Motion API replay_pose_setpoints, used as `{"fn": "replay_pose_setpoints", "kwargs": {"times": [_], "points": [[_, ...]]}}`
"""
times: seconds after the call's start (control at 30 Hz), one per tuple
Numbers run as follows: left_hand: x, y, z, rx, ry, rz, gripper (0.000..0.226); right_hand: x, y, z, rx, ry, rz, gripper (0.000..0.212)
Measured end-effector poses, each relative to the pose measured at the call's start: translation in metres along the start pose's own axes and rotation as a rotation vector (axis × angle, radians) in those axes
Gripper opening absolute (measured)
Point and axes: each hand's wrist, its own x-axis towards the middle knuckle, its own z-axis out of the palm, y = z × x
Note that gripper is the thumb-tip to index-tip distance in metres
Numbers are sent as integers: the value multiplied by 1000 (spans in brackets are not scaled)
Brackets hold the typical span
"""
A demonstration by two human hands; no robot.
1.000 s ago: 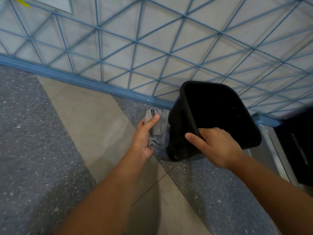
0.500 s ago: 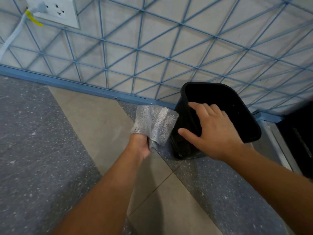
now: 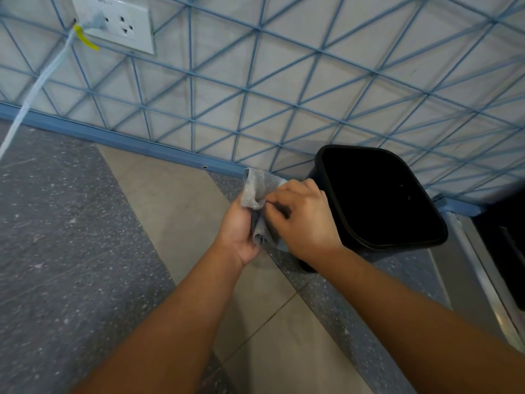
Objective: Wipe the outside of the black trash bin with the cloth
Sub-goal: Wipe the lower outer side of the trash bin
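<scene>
Half a second earlier the right hand (image 3: 305,223) had been resting on the rim of the black trash bin (image 3: 380,194), while the cloth (image 3: 257,191) was held spread out by the left hand (image 3: 241,231); now the right hand had been taken off the bin and brought to the cloth, which was bunched between both hands. The view had also been shifted, so that more of the wall socket (image 3: 119,22) was shown at the top left, with a pale cable (image 3: 37,89) plugged in and run down to the floor (image 3: 71,251), a yellow tag (image 3: 85,38) being tied near the plug. Behind the bin a wall covered by a blue triangular grid (image 3: 284,89) was seen, and a dark unit (image 3: 508,251) stood at the right edge. The bin's left side was partly hidden by the right hand and wrist. The cloth was gripped from below by the curled left fingers and pinched at its upper fold by the right thumb and fingertips. The bin stood on the floor against the wall, just to the right of the hands, touched by neither hand.
</scene>
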Motion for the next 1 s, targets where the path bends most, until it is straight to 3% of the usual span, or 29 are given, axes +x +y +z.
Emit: {"fn": "replay_pose_setpoints", "kwargs": {"times": [0.1, 0.2, 0.33, 0.43, 0.53, 0.6, 0.67, 0.73, 0.87, 1.0], "points": [[-4, 4, -9, 71, 20, -19, 39, 8, 0, -6, 201, -135, 115, 11], [-13, 9, -21, 133, -50, -54, 66, 28, 6, -23, 292, -187, 199, 16], [-23, 13, -37, 237, -14, -96, 47, 57, 17, -48, 238, -190, 209, 16], [-30, 21, -42, 229, -26, -132, 48, 70, 23, -52, 111, -181, 213, 13], [-30, 27, -40, 201, -1, -140, 53, 70, 20, -43, 0, -103, 186, 29], [-25, 30, -37, 174, 27, -126, 55, 60, 14, -34, -81, -113, 71, 41], [-20, 32, -34, 141, 73, -105, 55, 41, 6, -21, -30, -148, 69, 40], [-16, 33, -30, 108, 97, -97, 55, 16, -4, -8, 135, -138, 259, 43], [-12, 37, -27, 108, 135, -71, 53, -2, -9, 8, 509, -255, 914, 65], [-11, 38, -28, 187, 93, -43, 47, 8, 1, 13, 988, -256, 969, 62]]}}
